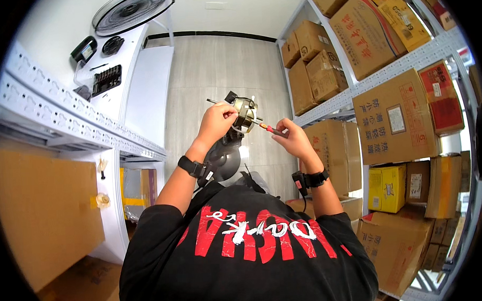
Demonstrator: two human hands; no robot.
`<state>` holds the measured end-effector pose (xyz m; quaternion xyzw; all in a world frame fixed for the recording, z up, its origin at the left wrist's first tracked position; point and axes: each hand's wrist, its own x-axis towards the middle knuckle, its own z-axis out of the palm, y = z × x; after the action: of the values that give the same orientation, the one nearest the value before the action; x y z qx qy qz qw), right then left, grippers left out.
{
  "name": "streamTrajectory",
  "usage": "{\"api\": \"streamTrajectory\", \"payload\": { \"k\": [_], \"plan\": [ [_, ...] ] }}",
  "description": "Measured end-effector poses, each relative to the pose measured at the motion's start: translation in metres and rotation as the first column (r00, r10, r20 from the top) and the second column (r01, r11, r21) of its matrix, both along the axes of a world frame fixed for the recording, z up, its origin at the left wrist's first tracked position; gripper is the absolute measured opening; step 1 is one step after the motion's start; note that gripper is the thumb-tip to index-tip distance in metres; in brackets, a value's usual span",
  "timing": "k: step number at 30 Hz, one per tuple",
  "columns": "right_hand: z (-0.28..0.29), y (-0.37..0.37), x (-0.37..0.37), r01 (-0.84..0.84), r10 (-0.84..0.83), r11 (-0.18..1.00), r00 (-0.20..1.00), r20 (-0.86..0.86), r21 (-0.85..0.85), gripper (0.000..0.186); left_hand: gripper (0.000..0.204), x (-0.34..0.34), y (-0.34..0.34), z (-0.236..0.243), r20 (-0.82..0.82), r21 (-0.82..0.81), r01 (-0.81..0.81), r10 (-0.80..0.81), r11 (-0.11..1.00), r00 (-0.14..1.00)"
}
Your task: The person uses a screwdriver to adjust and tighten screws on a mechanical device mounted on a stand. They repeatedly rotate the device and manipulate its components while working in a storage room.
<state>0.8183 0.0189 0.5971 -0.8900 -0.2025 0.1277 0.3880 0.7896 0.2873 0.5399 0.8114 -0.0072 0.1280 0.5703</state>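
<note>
An exposed fan motor (245, 109) with a metal body sits in front of me, on top of a dark rounded fan stand (224, 159). My left hand (216, 122) is at the motor's left side, thumb and fingertips pinched together; what is between them is too small to make out. From the right, my right hand (294, 140) grips a screwdriver (270, 129) with a red and black handle. Its tip points at the motor's right side, where a pale wire also shows. Whether the tip touches a screw cannot be seen.
On the white table (149, 74) at the left lie a round black fan grille (132, 13), a black bit case (107, 80) and a small black part (112, 45). Shelves of cardboard boxes (394, 121) line the right side. A large carton (46, 205) stands on the lower left shelf.
</note>
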Motion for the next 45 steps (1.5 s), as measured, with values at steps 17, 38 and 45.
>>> {"api": "streamTrajectory", "payload": {
  "k": [17,38,45],
  "plan": [
    [-0.001,0.008,0.009,-0.025,0.053,0.990,0.977,0.206,-0.136,0.020,0.007,0.004,-0.001,0.007,0.062,0.047,0.036,-0.039,0.998,0.997],
    [0.009,0.003,0.026,-0.135,0.204,0.974,0.876,0.437,-0.183,0.014,0.005,0.005,-0.001,0.005,0.140,0.120,0.077,-0.093,0.990,0.986],
    [0.014,0.016,0.014,-0.031,0.101,0.981,0.928,0.359,-0.194,0.015,0.006,0.004,0.000,0.005,0.146,0.130,0.066,-0.085,0.989,0.986]
  ]
}}
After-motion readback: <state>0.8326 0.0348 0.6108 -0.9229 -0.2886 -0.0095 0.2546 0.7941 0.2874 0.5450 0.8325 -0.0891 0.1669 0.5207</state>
